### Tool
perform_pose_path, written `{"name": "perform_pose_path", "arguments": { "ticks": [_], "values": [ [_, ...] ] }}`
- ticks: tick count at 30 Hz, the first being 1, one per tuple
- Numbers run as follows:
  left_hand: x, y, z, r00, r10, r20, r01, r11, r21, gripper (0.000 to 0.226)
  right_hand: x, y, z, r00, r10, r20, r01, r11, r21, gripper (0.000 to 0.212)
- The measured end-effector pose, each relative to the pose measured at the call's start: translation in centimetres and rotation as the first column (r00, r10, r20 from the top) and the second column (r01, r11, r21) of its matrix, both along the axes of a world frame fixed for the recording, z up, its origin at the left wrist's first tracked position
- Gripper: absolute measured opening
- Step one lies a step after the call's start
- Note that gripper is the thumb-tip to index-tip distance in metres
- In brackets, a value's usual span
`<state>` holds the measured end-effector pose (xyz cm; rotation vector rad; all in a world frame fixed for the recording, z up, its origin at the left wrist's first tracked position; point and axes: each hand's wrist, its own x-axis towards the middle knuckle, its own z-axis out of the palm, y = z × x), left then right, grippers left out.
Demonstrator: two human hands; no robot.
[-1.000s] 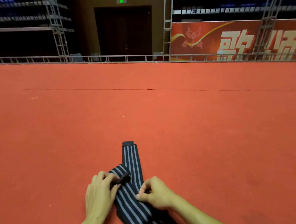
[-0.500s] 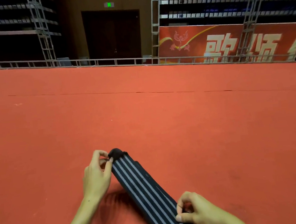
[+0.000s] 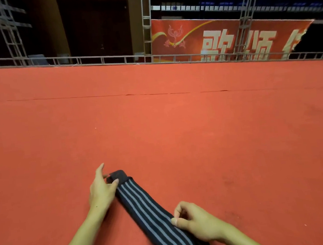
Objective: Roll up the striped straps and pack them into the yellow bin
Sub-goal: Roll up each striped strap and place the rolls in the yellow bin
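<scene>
left hand (image 3: 101, 191) fingers (image 3: 114, 183) pinch the strap's dark end tab (image 3: 118, 176); right hand (image 3: 193, 221) fingers curl, pinning the striped strap (image 3: 145, 207) on the red floor (image 3: 196, 128). a second ago it lay folded, now stretched flat, likely ready for rolling. yellow bin not in view.

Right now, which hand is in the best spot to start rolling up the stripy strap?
Probably the left hand: its grip already pinches the dark end tab of the striped strap, where a roll would begin. The right hand sits farther down, holding it flat.
</scene>
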<state>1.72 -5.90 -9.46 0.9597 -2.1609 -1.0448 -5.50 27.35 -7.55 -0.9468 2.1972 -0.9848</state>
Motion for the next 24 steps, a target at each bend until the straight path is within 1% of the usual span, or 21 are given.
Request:
{"name": "perform_pose_path", "arguments": {
  "ticks": [2, 3, 4, 5, 6, 7, 8, 9, 10, 11, 13, 15, 17, 18, 20, 21, 24],
  "values": [
    [1.1, 2.0, 0.9, 0.997, -0.021, 0.068, 0.032, 0.987, -0.160, 0.084, -0.4, -0.5, -0.1, 0.998, -0.028, -0.050, 0.028, 1.000, -0.010, 0.028],
    [2.1, 3.1, 1.4, 0.996, -0.062, 0.058, 0.074, 0.970, -0.231, 0.083, -0.5, -0.7, 0.2, 0.995, -0.025, -0.094, 0.024, 1.000, -0.011, 0.024],
    [3.2, 4.1, 1.9, 0.989, -0.144, 0.041, 0.149, 0.946, -0.287, 0.081, -0.4, -1.0, 0.7, 0.992, -0.023, -0.125, 0.021, 1.000, -0.019, 0.019],
    [4.5, 5.2, 2.5, 0.963, -0.267, 0.038, 0.264, 0.907, -0.327, 0.082, -0.4, -1.3, 1.3, 0.993, -0.028, -0.116, 0.022, 0.998, -0.054, 0.015],
    [5.8, 6.3, 3.2, 0.910, -0.410, 0.055, 0.402, 0.845, -0.351, 0.085, -0.3, -1.7, 1.8, 0.997, -0.026, -0.072, 0.019, 0.995, -0.102, 0.012],
    [6.8, 7.4, 3.7, 0.836, -0.541, 0.096, 0.534, 0.760, -0.371, 0.090, -0.2, -2.0, 2.3, 1.000, -0.020, -0.018, 0.017, 0.989, -0.147, 0.014],
    [7.7, 8.5, 4.3, 0.757, -0.637, 0.148, 0.637, 0.668, -0.383, 0.095, 0.0, -2.4, 2.8, 1.000, -0.018, 0.022, 0.022, 0.984, -0.177, 0.015],
    [8.2, 9.4, 4.9, 0.697, -0.687, 0.203, 0.700, 0.592, -0.399, 0.098, 0.2, -2.7, 3.2, 0.999, -0.022, 0.046, 0.031, 0.979, -0.202, 0.016],
    [8.5, 10.1, 5.4, 0.668, -0.699, 0.255, 0.728, 0.544, -0.417, 0.100, 0.5, -3.0, 3.6, 0.997, -0.020, 0.069, 0.036, 0.973, -0.229, 0.016],
    [8.6, 10.8, 5.9, 0.665, -0.688, 0.292, 0.732, 0.524, -0.435, 0.103, 0.6, -3.3, 3.8, 0.996, -0.019, 0.089, 0.041, 0.967, -0.252, 0.015],
    [8.7, 11.8, 7.0, 0.679, -0.662, 0.317, 0.723, 0.529, -0.445, 0.110, 1.2, -3.8, 4.4, 0.992, -0.048, 0.115, 0.079, 0.955, -0.287, 0.013],
    [9.1, 12.3, 8.1, 0.686, -0.655, 0.316, 0.720, 0.551, -0.421, 0.117, 1.6, -3.9, 5.1, 0.985, -0.090, 0.146, 0.133, 0.940, -0.316, 0.015],
    [9.3, 12.5, 8.4, 0.705, -0.632, 0.320, 0.701, 0.557, -0.445, 0.120, 2.0, -3.7, 5.6, 0.981, -0.093, 0.170, 0.148, 0.926, -0.348, 0.018],
    [9.2, 12.5, 8.2, 0.726, -0.617, 0.304, 0.678, 0.569, -0.464, 0.119, 2.2, -3.5, 6.0, 0.975, -0.085, 0.206, 0.158, 0.917, -0.366, 0.020],
    [8.8, 12.1, 7.5, 0.784, -0.571, 0.242, 0.607, 0.624, -0.492, 0.120, 2.8, -2.6, 7.0, 0.947, -0.018, 0.322, 0.153, 0.904, -0.399, 0.030],
    [8.6, 11.9, 7.3, 0.811, -0.544, 0.217, 0.571, 0.652, -0.499, 0.120, 3.1, -2.0, 7.4, 0.932, 0.034, 0.360, 0.124, 0.905, -0.406, 0.036],
    [8.1, 11.8, 7.3, 0.843, -0.493, 0.214, 0.528, 0.685, -0.503, 0.119, 3.7, 0.3, 8.1, 0.918, 0.180, 0.354, -0.038, 0.927, -0.373, 0.056]
  ]
}}
